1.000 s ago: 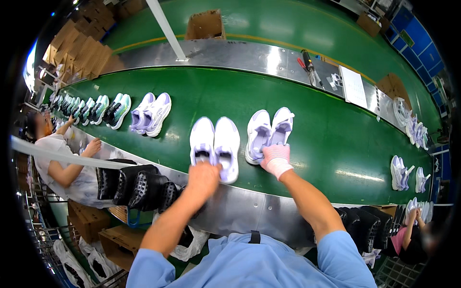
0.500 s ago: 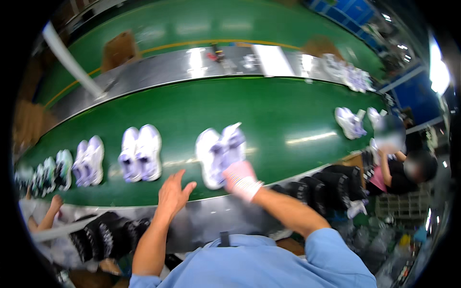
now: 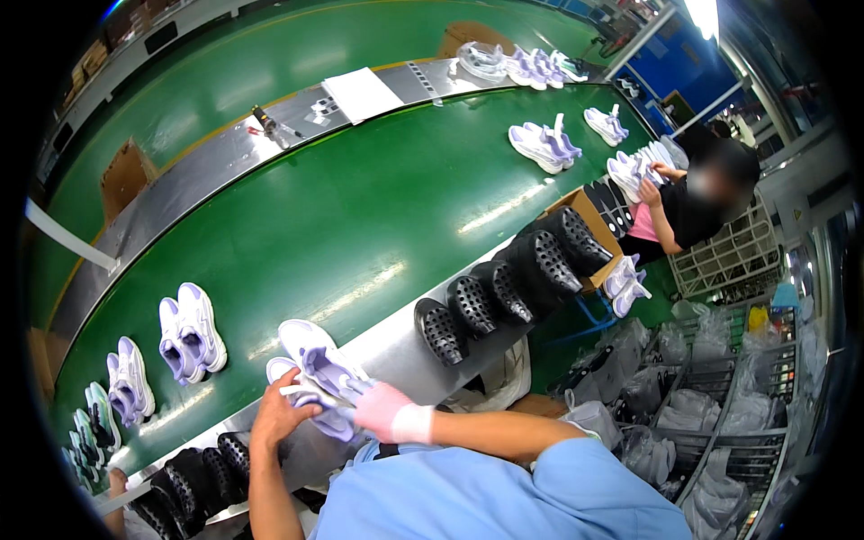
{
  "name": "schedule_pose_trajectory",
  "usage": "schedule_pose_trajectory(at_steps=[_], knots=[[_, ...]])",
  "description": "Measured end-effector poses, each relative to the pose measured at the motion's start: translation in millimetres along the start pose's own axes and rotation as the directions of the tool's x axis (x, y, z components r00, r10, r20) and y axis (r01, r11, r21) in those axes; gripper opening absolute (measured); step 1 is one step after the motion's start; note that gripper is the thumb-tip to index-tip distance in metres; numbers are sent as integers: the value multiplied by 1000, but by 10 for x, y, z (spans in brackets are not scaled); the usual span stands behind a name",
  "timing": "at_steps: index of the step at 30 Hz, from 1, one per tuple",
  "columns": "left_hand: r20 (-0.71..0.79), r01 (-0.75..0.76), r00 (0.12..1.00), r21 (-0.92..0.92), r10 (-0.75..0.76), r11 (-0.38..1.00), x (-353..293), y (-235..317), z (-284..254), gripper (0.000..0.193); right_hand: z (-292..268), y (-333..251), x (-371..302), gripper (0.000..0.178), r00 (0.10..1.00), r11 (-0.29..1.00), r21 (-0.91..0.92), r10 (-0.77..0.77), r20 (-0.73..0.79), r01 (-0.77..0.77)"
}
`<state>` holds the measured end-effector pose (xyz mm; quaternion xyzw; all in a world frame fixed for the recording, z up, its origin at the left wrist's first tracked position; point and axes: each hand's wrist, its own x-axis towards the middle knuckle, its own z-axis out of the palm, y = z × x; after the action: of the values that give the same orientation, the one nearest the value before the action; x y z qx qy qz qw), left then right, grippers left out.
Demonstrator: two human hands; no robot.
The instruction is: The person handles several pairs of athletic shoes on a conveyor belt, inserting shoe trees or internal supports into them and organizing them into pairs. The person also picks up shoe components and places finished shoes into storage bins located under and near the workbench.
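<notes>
A pair of white and lilac sneakers is between my hands at the near edge of the green conveyor belt (image 3: 315,234). My bare left hand (image 3: 274,414) grips the nearer sneaker (image 3: 331,423) at its side, thumb beside a white strip that sticks out of it. My right hand (image 3: 389,414), in a pink and white glove, closes on the heel of the farther sneaker (image 3: 317,349); its fingertips are partly hidden. Both sneakers tilt over the metal ledge (image 3: 396,351). Further left on the belt stands another lilac and white pair (image 3: 191,333).
Black perforated shoe forms (image 3: 470,304) line the ledge to the right, beside a cardboard box (image 3: 576,202). A co-worker (image 3: 711,189) handles a sneaker at the far right. Bagged items fill a rack (image 3: 711,405). White paper (image 3: 362,94) and a tool (image 3: 265,121) lie on the far ledge.
The view has turned to the right. The sneaker pair has come off the middle of the belt toward me. My left hand, open and apart before, now grips one sneaker.
</notes>
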<state>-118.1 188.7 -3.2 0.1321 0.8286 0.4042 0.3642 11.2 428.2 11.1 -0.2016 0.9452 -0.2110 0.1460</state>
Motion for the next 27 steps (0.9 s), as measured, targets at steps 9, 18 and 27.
schedule_pose_trajectory(at_steps=[9, 18, 27], knots=[[-436, -75, 896, 20, 76, 997, 115, 239, -210, 92, -1083, 1146, -2071, 47, 121, 588, 328, 595, -795, -740], [-165, -133, 967, 315, 192, 940, 885, 441, 345, 28, -827, 1451, -1848, 72, 279, 350, 34, 800, -530, -936], [138, -157, 984, 371, 113, 915, 643, 1041, 518, 92, -698, 1619, -1890, 40, 366, 453, -41, 659, -657, -891]])
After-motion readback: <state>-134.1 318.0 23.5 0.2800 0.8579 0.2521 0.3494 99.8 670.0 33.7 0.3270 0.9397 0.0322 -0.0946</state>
